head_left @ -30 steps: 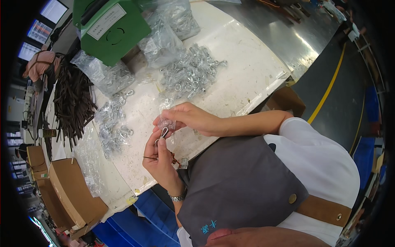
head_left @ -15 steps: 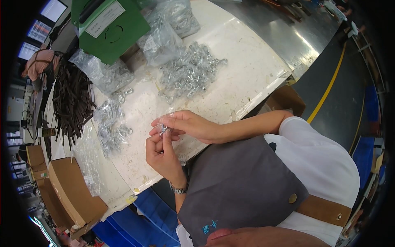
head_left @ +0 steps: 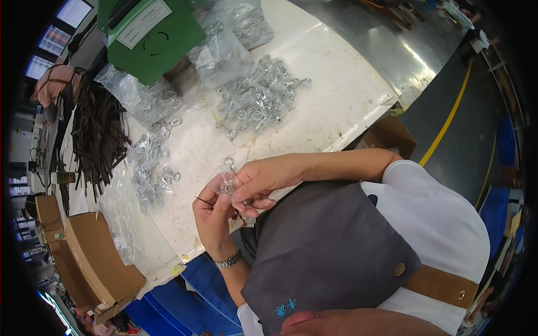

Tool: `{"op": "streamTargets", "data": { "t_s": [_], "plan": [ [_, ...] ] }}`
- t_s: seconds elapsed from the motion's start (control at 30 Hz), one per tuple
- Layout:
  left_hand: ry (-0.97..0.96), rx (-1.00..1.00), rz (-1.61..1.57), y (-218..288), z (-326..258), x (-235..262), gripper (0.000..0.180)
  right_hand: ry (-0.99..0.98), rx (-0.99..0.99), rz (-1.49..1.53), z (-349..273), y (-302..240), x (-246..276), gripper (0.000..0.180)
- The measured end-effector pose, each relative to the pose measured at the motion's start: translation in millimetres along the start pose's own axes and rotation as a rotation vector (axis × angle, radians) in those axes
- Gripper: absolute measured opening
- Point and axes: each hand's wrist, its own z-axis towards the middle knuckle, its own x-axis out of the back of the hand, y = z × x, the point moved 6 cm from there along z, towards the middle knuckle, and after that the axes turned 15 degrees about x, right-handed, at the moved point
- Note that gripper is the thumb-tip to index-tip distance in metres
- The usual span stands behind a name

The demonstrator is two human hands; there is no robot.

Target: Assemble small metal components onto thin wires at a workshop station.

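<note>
My left hand (head_left: 213,215), with a metal watch (head_left: 228,260) on its wrist, has its fingers closed on a small metal snap hook (head_left: 228,162) in clear plastic wrap. The hook's ring sticks out past the fingertips. My right hand (head_left: 259,182) pinches the same wrapped piece from the other side, its fingers curled. A thin dark strip (head_left: 203,200) pokes out at my left fingers; most of it is hidden. Beyond my hands lies a pile of similar wrapped metal hooks (head_left: 258,95), with a smaller heap (head_left: 148,168) to the left.
On the white table (head_left: 330,84) stand a green metal box (head_left: 157,42) and bulging clear bags (head_left: 221,61) of hardware. A bundle of dark brown strips (head_left: 98,134) hangs at the left. Cardboard boxes (head_left: 101,257) and blue bins (head_left: 207,291) are below the table's near edge.
Both hands have shifted slightly nearer to me, and my right hand has turned with its fingers curled under. The wrapped hook's ring and a dark strip now show between the hands.
</note>
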Motion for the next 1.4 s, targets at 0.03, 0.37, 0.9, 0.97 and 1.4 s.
{"op": "streamTargets", "data": {
  "t_s": [0.03, 0.37, 0.9, 0.97, 1.4],
  "plan": [
    [-0.039, -0.010, -0.040, -2, 0, -3, 0.024, -0.052, -0.078, 0.027, -1, 4, -1, 0.034],
    [0.043, -0.079, 0.018, -7, -3, -3, 0.013, 0.057, -0.228, 0.510, -14, 25, 9, 0.033],
    [0.173, 0.029, 0.560, 19, -37, -38, 0.040, 0.169, -0.020, -0.275, -17, -6, 16, 0.028],
    [0.150, 0.029, 0.500, 5, -28, -36, 0.039, 0.184, 0.011, -0.371, -17, -11, 8, 0.031],
    [-0.010, 0.060, 0.106, 3, -8, -14, 0.032, 0.337, 0.299, -1.328, -18, -67, 16, 0.018]
  ]
}}
